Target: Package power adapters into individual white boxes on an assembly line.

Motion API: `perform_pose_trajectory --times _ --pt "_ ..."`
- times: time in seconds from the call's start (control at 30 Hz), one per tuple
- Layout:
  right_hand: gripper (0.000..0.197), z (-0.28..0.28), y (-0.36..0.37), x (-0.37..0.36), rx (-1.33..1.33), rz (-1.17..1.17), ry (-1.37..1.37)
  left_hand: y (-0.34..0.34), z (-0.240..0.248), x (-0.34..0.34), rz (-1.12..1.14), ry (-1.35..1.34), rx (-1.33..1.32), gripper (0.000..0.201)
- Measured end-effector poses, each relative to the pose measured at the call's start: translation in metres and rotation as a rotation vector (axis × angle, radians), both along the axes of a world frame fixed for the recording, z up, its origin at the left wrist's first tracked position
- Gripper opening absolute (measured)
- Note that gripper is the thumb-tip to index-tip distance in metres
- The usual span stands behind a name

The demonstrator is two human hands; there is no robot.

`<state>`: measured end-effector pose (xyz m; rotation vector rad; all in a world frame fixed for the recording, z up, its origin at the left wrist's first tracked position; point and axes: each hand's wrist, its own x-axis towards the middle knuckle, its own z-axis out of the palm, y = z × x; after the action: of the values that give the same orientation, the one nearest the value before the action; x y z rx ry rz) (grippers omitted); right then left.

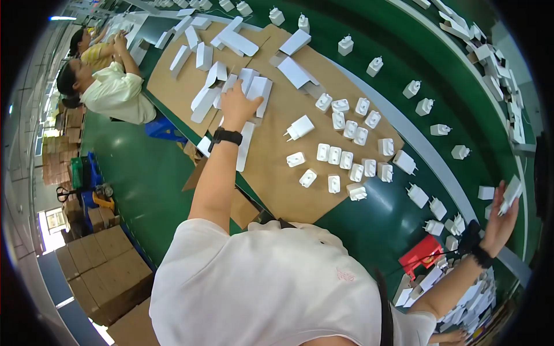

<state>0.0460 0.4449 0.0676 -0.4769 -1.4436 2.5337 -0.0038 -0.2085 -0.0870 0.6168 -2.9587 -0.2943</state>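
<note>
My left hand [236,108] reaches over the cardboard-covered bench, its fingers spread against a cluster of small white cartons [259,91]. Some of these cartons have raised flaps, and my fingers partly hide them. Far to the right, my right hand [498,226] is closed round a white plug adapter [511,193] at the belt's near side. Between my hands, several white plug adapters [338,120] stand in loose groups on the brown cardboard [265,190]. One larger adapter [300,127] lies on its side with its pins pointing left.
A green conveyor belt [392,55] carrying spaced adapters curves round the bench. Flat white cartons [238,44] lie at the far left. A red box [420,254] and piled white cartons [456,294] are at lower right. Two co-workers [112,95] sit at left, near brown boxes [104,268].
</note>
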Motion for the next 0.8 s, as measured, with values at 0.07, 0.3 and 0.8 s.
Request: perform_pose_trajectory --times 0.07,0.3,0.8 --pt "0.04 -0.009 -0.026 0.032 -0.253 0.166 0.121 -0.006 -0.014 -0.01 -0.119 0.083 -0.196 0.073" --pt "0.036 -0.062 -0.178 0.093 -0.527 0.064 0.001 -0.003 -0.027 -0.033 -0.183 -0.094 -0.221 0.069" --pt "0.033 -0.019 -0.246 0.096 0.004 0.116 0.155 0.106 0.13 0.083 -0.231 0.013 2.324 0.044"
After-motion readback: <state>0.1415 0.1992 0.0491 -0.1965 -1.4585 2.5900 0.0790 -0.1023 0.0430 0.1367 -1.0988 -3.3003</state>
